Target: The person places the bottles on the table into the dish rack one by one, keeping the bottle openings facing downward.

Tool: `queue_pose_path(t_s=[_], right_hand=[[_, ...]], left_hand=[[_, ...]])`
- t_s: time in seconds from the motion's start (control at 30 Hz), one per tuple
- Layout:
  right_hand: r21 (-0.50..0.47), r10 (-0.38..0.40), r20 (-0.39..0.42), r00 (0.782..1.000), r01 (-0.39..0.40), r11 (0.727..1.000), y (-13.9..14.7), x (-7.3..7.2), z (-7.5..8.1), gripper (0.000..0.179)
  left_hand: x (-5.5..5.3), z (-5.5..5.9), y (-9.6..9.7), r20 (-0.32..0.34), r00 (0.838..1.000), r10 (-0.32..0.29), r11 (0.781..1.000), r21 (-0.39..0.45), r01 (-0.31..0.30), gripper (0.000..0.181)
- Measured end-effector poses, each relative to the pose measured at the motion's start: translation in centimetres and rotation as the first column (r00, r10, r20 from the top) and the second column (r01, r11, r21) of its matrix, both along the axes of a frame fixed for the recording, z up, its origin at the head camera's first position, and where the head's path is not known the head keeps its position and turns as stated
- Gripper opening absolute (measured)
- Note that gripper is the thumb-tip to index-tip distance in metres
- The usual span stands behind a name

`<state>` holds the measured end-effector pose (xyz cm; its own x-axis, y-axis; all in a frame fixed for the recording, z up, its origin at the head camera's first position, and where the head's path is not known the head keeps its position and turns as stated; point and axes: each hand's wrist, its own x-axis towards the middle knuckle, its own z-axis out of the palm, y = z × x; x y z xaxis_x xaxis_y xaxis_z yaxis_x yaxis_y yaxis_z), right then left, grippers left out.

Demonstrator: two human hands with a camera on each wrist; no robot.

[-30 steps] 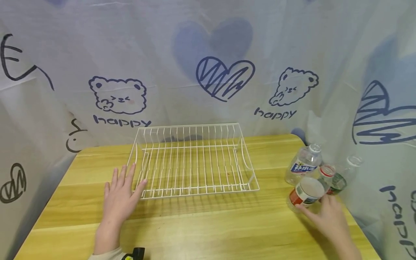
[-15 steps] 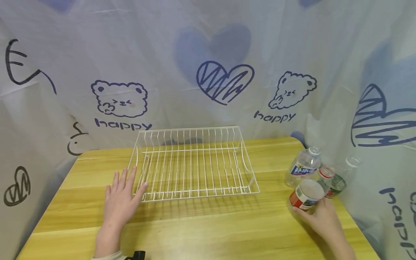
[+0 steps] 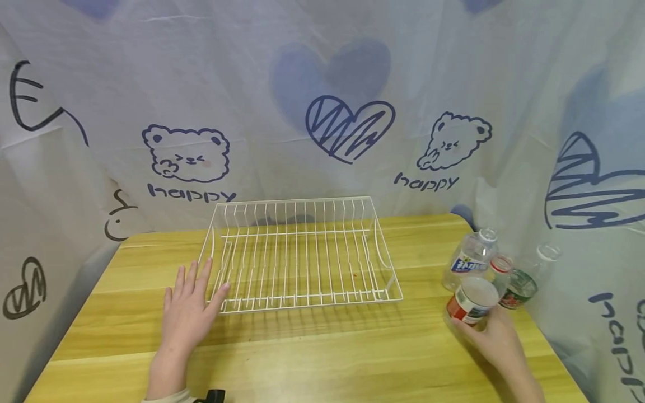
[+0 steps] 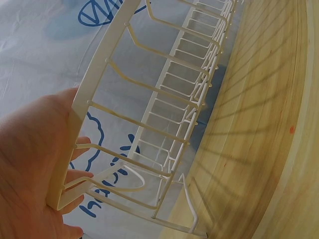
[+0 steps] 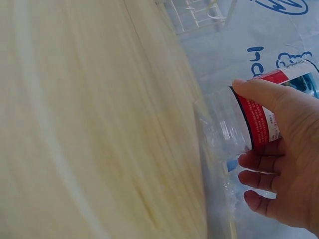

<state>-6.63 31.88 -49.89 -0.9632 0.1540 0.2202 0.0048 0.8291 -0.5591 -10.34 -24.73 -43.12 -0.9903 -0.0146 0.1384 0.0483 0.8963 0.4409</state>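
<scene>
While the left hand [image 3: 185, 313] lies spread against the left front corner of the rack [image 3: 312, 306], the right hand [image 3: 496, 337] pinches the jar [image 3: 471, 298] between thumb and bent fingers, just in front of three bottles [image 3: 469, 265] on the right of the bench [image 3: 327, 358]. Advise light, even squeeze; clear wall probably gives. Draw nearward first, sparing the neighbours. Whether the base touches the bench, hard to tell.

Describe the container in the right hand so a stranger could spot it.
On the table, right of the white rack, are narrow-necked bottles. The right hand holds the red-labelled container in front of them. Only it has a broad, pale top.
</scene>
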Motion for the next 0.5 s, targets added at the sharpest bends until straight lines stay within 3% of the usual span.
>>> queue_pose_path(t_s=[0.2,0.5], right_hand=[[0.018,-0.005,0.041,0.999,0.004,1.000,-0.3,-0.2,0.3,0.074],[0.034,0.027,-0.067,0.997,-0.025,0.999,-0.9,-1.1,0.8,0.070]], left_hand=[[0.1,0.0,0.0,-0.001,1.000,0.002,1.000,0.008,-0.002,0.071],[0.1,0.0,0.0,0.001,1.000,0.007,1.000,0.003,-0.007,0.071]])
